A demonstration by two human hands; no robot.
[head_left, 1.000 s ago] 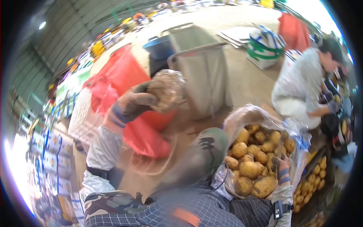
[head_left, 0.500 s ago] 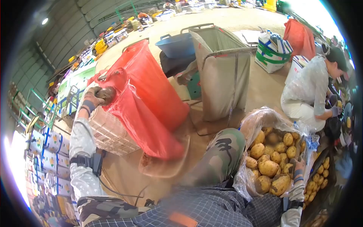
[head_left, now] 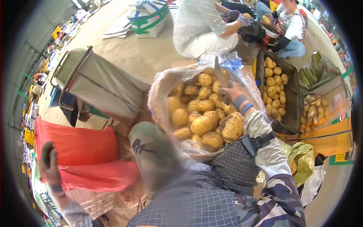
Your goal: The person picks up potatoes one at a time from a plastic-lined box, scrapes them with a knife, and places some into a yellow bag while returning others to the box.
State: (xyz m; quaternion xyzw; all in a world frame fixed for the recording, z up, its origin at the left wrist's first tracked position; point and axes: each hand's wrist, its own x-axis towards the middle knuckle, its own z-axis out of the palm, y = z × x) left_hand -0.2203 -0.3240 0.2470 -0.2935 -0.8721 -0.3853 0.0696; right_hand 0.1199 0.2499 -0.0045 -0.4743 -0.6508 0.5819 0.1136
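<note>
My left hand (head_left: 53, 172), in a dirty glove, is raised at the far left beside a red sack (head_left: 79, 145). Its fingers curl round a dark roundish lump (head_left: 47, 153), too blurred to name. My right hand (head_left: 235, 95), also gloved, is over the right side of a plastic-lined box (head_left: 159, 89) full of yellow potatoes (head_left: 206, 123). A knife (head_left: 218, 69) appears to stick up from its closed fingers, the blade pointing away from me. Large soil-marked potatoes lie just below this hand.
Right of the box stands a dark crate (head_left: 291, 109) of potatoes, with a mesh bag (head_left: 314, 109) beyond. A grey-green sack on a frame (head_left: 106, 83) stands left. A crouching person (head_left: 200, 28) and another person (head_left: 291, 30) work ahead. A pale crate (head_left: 92, 200) sits below the red sack.
My view has swung right, bringing the potato box to the middle. My left hand has come off the red sack's rim, apparently with the dark lump still in it. The knife now shows at my right hand.
</note>
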